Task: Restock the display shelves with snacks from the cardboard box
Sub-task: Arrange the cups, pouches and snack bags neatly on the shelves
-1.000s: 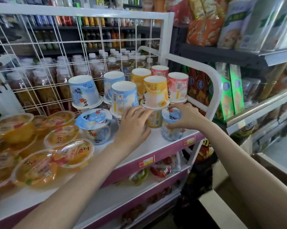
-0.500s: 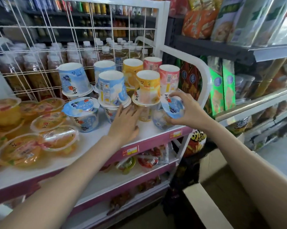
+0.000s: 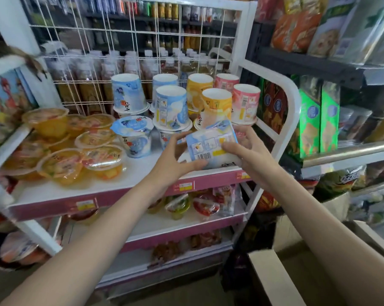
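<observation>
A: Which way's your blue-and-white plastic snack cup (image 3: 210, 146) lying?

B: On its side, long axis pointing at the upside-down cups (image 3: 217, 109) behind. Both your hands, left (image 3: 173, 160) and right (image 3: 250, 153), grip it above the white top shelf's (image 3: 54, 191) front edge.

Jelly bowls (image 3: 60, 166) left of cups (image 3: 173, 107)

Both hands grip a tilted blue snack cup (image 3: 210, 146) above the top shelf (image 3: 140, 171); left hand (image 3: 173, 160) fingers (image 3: 194, 166) curl beneath it; right hand (image 3: 250, 151) fingers (image 3: 229, 147) press its label; stacked cups (image 3: 216, 107) stand just beyond the fingers; jelly cups (image 3: 63, 164) lie well left.
</observation>
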A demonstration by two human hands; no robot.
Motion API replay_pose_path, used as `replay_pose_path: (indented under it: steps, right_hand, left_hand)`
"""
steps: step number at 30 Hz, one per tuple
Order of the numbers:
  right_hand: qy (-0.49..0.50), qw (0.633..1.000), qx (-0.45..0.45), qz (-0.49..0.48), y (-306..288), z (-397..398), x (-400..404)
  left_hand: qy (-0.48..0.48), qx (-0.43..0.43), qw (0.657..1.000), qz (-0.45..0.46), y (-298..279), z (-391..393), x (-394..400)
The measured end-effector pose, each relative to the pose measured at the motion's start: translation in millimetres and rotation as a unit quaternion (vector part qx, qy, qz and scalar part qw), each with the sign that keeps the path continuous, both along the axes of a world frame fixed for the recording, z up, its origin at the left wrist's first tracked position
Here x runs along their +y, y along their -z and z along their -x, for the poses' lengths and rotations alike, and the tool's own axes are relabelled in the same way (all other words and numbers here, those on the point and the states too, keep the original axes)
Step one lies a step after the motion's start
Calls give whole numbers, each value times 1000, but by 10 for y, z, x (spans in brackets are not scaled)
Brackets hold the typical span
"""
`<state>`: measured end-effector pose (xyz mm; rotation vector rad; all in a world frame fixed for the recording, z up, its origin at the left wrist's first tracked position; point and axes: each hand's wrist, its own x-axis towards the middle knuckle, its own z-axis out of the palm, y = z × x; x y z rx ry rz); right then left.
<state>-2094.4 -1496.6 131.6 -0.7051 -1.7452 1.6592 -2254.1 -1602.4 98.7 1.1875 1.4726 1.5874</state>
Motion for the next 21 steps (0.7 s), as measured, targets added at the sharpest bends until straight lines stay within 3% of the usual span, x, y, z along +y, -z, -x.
replay_pose_path:
  steps: [3, 11, 17, 21]
  right_hand:
    - [-38, 996, 50, 68, -29, 132, -161]
    - [-69, 990, 91, 82, -237, 876, -564]
    - [-11, 999, -2, -40, -294, 1405, -847]
    - [117, 981, 32, -150, -383, 1444, -767]
  left_hand:
    - [3, -108, 994, -11, -69, 70, -145]
    - [-87, -46, 995, -22, -469, 759, -565]
    - [-171, 71, 983, -13, -617, 1362, -761]
    - [-179, 88, 980, -24, -798, 1656, -697]
